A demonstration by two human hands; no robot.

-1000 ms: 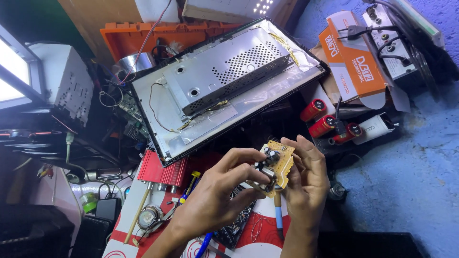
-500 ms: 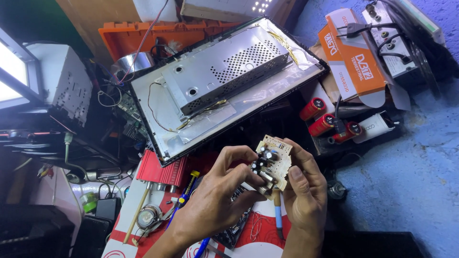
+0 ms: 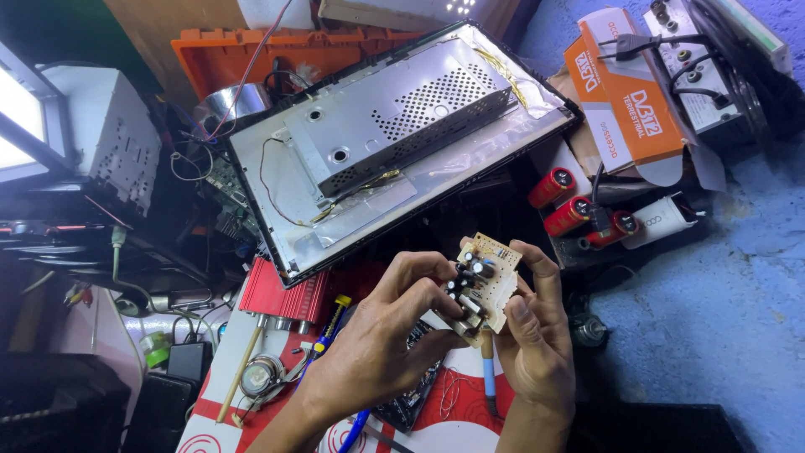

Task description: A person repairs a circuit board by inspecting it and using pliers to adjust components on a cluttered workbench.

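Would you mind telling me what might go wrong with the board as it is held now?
The board hangs in the air between the left hand and right hand, so it may slip onto the cluttered bench. The left fingertips press among the upright capacitors, which might bend.

This is an electronics repair workshop, crowded and untidy. A flat-screen panel [image 3: 394, 143] lies face down with its metal back shield bared and thin wires trailing off it. Red capacitors [image 3: 579, 208] sit loose beside an orange-and-white carton [image 3: 625, 101]. A red finned heat sink [image 3: 281, 295], a screwdriver [image 3: 329, 323], a small speaker [image 3: 262, 375], bare circuit boards [image 3: 222, 180] and cables cover the tabletop [image 3: 457, 411]. A white equipment chassis [image 3: 105, 143] stands at the left.
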